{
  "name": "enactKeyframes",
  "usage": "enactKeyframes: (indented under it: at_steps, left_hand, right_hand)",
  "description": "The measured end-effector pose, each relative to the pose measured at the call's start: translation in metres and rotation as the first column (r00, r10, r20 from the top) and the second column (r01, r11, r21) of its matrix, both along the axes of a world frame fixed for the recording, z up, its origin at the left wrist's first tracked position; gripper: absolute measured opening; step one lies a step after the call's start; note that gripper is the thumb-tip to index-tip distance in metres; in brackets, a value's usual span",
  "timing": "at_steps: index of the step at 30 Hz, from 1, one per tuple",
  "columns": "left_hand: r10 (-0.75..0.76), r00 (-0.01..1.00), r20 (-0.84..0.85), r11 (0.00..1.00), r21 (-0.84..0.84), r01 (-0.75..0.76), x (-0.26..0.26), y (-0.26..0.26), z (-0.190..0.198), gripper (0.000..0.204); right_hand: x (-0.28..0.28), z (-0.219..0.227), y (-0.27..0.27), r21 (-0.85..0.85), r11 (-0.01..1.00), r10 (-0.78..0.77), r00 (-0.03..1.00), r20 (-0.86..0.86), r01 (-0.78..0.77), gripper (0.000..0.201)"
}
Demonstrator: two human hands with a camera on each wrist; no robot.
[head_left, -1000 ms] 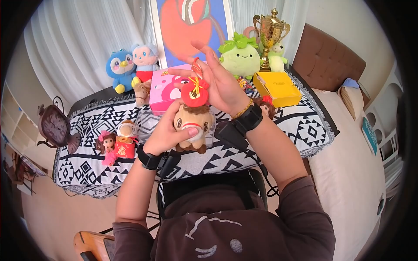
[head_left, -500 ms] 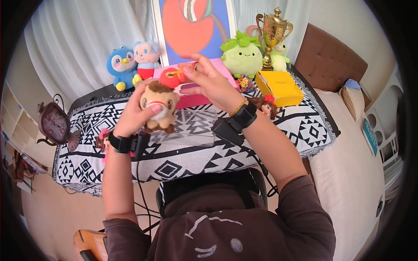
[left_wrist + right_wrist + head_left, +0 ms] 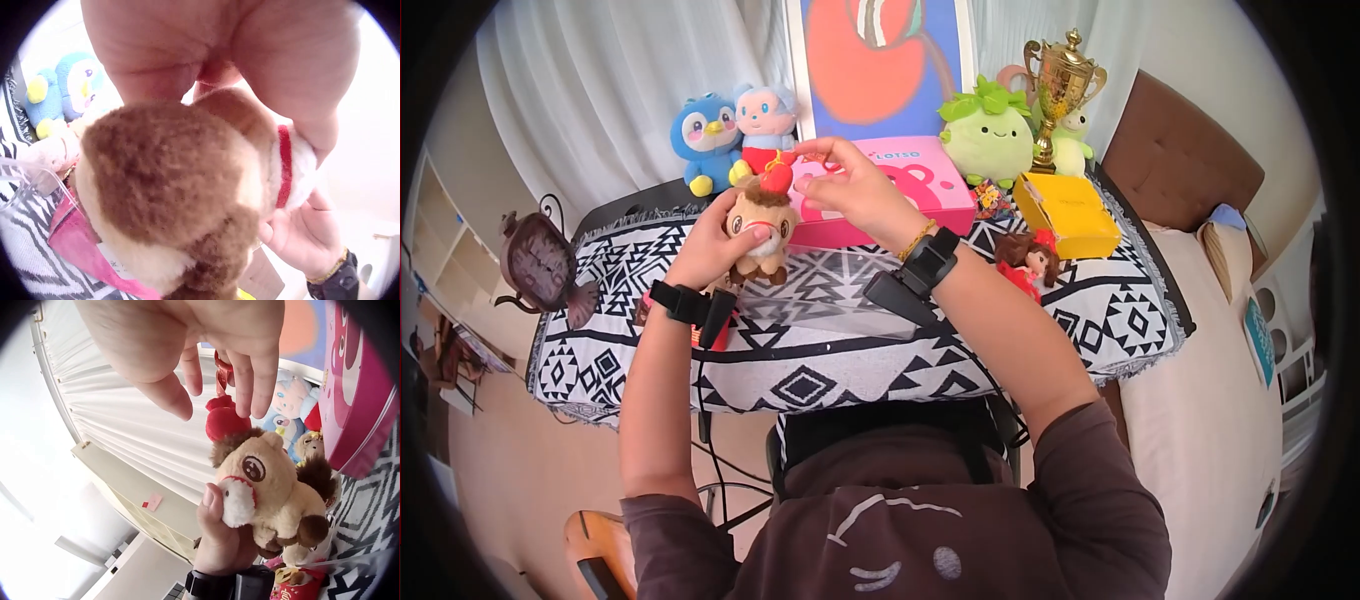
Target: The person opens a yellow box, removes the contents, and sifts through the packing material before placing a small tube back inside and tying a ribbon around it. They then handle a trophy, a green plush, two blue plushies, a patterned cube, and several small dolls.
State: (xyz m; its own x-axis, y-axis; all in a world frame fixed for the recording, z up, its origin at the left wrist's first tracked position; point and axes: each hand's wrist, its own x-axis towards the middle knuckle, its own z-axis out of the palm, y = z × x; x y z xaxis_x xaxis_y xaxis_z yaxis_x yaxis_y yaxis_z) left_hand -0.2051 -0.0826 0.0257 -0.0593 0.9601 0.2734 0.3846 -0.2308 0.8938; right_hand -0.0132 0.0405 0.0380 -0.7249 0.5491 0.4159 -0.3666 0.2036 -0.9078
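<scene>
My left hand (image 3: 703, 248) grips a tan plush horse (image 3: 758, 238) round its side, thumb by its white muzzle. In the right wrist view the horse (image 3: 275, 487) shows its face, held upright; the left wrist view has its brown furry back (image 3: 169, 169). A small red pouch (image 3: 777, 179) with a yellow tie sits at the top of its head. From the pouch a red strap (image 3: 221, 380) runs up to my right hand (image 3: 862, 195), where a finger hooks it. The right thumb and other fingers reach down close to the pouch.
Below the hands lies a clear plastic box (image 3: 840, 305) on the patterned cloth (image 3: 800, 385). Behind stands a pink box (image 3: 900, 225). To the right are a red-dressed doll (image 3: 1030, 265), a yellow box (image 3: 1085, 230) and a gold trophy (image 3: 1065, 85). Plush toys, including a blue penguin (image 3: 703, 145), line the back.
The left hand has carried the plush horse leftward and up from in front of the body. My right hand, earlier with fingers spread, has drawn in on the red strap. The head view has shifted.
</scene>
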Motion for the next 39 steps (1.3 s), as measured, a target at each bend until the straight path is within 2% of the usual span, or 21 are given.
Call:
enactKeyframes:
  at_steps: [3, 5, 6, 8, 11, 13, 14, 17, 18, 21, 22, 26, 28, 29, 31, 32, 34, 35, 37, 38, 39]
  left_hand:
    - [0.010, 0.995, 0.098, 1.000, 0.017, -0.012, -0.003, 0.004, -0.010, 0.057]
    - [-0.009, 0.990, -0.142, 0.991, -0.131, -0.010, -0.010, 0.005, -0.018, 0.061]
    - [0.006, 0.942, -0.335, 0.991, -0.128, -0.051, -0.010, 0.006, -0.020, 0.065]
    - [0.009, 0.911, -0.413, 0.988, -0.137, -0.072, -0.009, 0.004, -0.025, 0.066]
    - [0.041, 0.853, -0.521, 0.991, -0.086, -0.100, -0.008, 0.002, -0.027, 0.063]
    - [0.115, 0.648, -0.753, 0.993, 0.061, -0.105, -0.012, 0.005, -0.031, 0.059]
    - [0.118, 0.751, -0.650, 0.993, 0.062, -0.102, -0.012, 0.006, -0.033, 0.049]
    - [0.102, 0.822, -0.560, 0.983, -0.071, -0.170, -0.004, 0.007, -0.021, 0.039]
    - [0.107, 0.837, -0.537, 0.989, -0.030, -0.146, -0.005, 0.008, -0.021, 0.026]
    - [0.087, 0.862, -0.499, 0.991, -0.045, -0.126, -0.015, 0.014, -0.022, 0.018]
    - [0.099, 0.844, -0.527, 0.979, -0.099, -0.176, -0.014, 0.011, -0.016, 0.012]
    - [0.047, 0.811, -0.583, 0.988, -0.092, -0.123, -0.019, 0.009, -0.025, 0.011]
    - [0.268, 0.822, -0.502, 0.963, 0.124, -0.238, 0.001, 0.010, -0.025, 0.014]
    - [0.270, 0.821, -0.503, 0.963, 0.124, -0.241, 0.012, 0.010, -0.023, 0.014]
    - [0.304, 0.543, -0.783, 0.950, 0.290, -0.114, 0.036, 0.007, -0.013, 0.031]
    - [0.305, 0.541, -0.783, 0.950, 0.290, -0.116, 0.042, 0.009, -0.018, 0.031]
    - [0.284, 0.308, -0.908, 0.958, 0.258, -0.123, 0.048, 0.015, -0.029, 0.050]
    - [0.288, 0.305, -0.908, 0.957, 0.261, -0.125, 0.045, 0.016, -0.028, 0.050]
    - [0.131, 0.301, -0.945, 0.974, 0.067, -0.216, 0.042, 0.017, -0.023, 0.058]
    - [0.193, 0.361, -0.913, 0.955, 0.090, -0.284, 0.042, 0.015, -0.021, 0.050]
    - [0.193, 0.361, -0.913, 0.955, 0.089, -0.284, 0.040, 0.013, -0.017, 0.050]
  right_hand:
    - [-0.003, -0.011, 0.007, 0.062, 0.997, -0.041, 0.996, 0.076, 0.037, 0.039]
    - [0.002, -0.020, 0.014, 0.100, 0.994, -0.062, 0.992, 0.108, 0.051, 0.036]
    - [0.009, -0.021, 0.016, 0.049, 0.999, -0.014, 0.982, 0.187, 0.004, 0.036]
    - [0.024, -0.022, 0.021, 0.027, 1.000, 0.001, 0.940, 0.341, -0.011, 0.032]
    - [0.047, -0.028, 0.033, 0.002, 0.999, 0.049, 0.957, 0.285, -0.051, 0.031]
    - [0.070, -0.015, 0.032, 0.051, 0.999, -0.001, 0.937, 0.349, -0.017, 0.029]
    - [0.082, -0.009, 0.032, 0.048, 0.999, -0.027, 0.926, 0.378, 0.009, 0.028]
    - [0.123, -0.002, 0.041, 0.089, 0.991, -0.125, 0.900, 0.417, 0.096, 0.028]
    - [0.138, 0.000, 0.045, 0.133, 0.979, -0.196, 0.885, 0.422, 0.153, 0.028]
    - [0.180, 0.005, 0.048, 0.094, 0.957, -0.288, 0.861, 0.419, 0.274, 0.029]
    - [0.193, 0.003, 0.051, 0.096, 0.956, -0.291, 0.860, 0.419, 0.276, 0.029]
    - [0.231, -0.005, 0.050, 0.109, 0.924, -0.374, 0.813, 0.447, 0.365, 0.029]
    - [0.243, -0.012, 0.051, 0.132, 0.912, -0.401, 0.780, 0.479, 0.388, 0.028]
    - [0.246, -0.015, 0.051, 0.131, 0.913, -0.399, 0.782, 0.478, 0.386, 0.028]
    - [0.247, -0.017, 0.047, 0.116, 0.908, -0.407, 0.782, 0.473, 0.402, 0.026]
    - [0.247, -0.019, 0.046, 0.116, 0.909, -0.405, 0.783, 0.472, 0.400, 0.026]
    - [0.245, -0.020, 0.045, 0.094, 0.912, -0.395, 0.794, 0.461, 0.400, 0.024]
    - [0.244, -0.020, 0.043, 0.096, 0.913, -0.394, 0.796, 0.458, 0.397, 0.024]
    - [0.243, -0.020, 0.041, 0.061, 0.922, -0.366, 0.810, 0.459, 0.382, 0.023]
    - [0.244, -0.023, 0.042, 0.065, 0.917, -0.376, 0.796, 0.474, 0.394, 0.022]
    - [0.246, -0.029, 0.046, 0.065, 0.917, -0.376, 0.796, 0.474, 0.394, 0.022]
